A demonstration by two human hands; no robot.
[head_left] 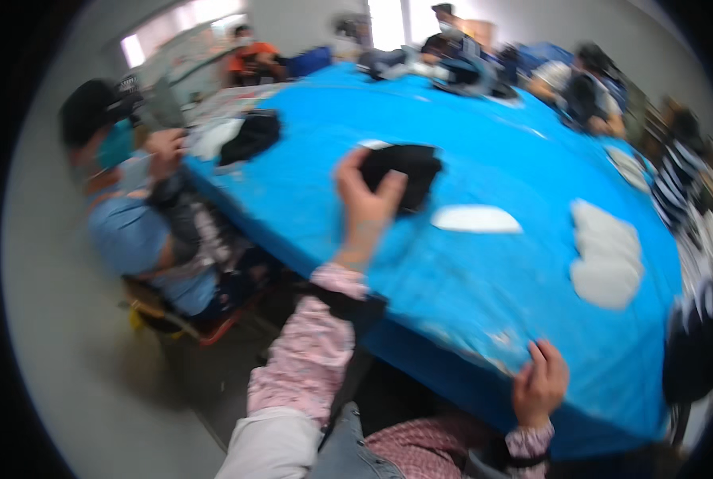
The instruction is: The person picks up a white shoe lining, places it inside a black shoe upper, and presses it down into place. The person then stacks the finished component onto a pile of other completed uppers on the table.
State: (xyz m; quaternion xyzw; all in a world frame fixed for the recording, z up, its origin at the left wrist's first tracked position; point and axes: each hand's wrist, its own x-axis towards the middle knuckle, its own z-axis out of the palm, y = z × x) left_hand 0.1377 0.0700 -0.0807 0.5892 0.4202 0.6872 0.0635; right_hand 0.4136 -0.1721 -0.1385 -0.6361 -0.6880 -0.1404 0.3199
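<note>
Out over the blue-covered table, my left hand (366,195) grips a black piece of cloth (411,172) between thumb and fingers. A bit of white shows at the cloth's far edge. Just right of it lies a flat white half-oval piece (477,219), apart from the hand. My right hand (542,383) is at the table's near edge, fingers loosely bent and thumb apart, with nothing visible in it. Farther right, several pale grey-white pieces (606,255) lie overlapped on the cover. Motion blurs the view.
The blue cover (484,295) drapes over the near table edge. At the left sits a person in a blue top (133,239), near black cloth (251,136) and white pieces (217,137). Other people sit along the far and right sides, with dark items (468,73) at the far end.
</note>
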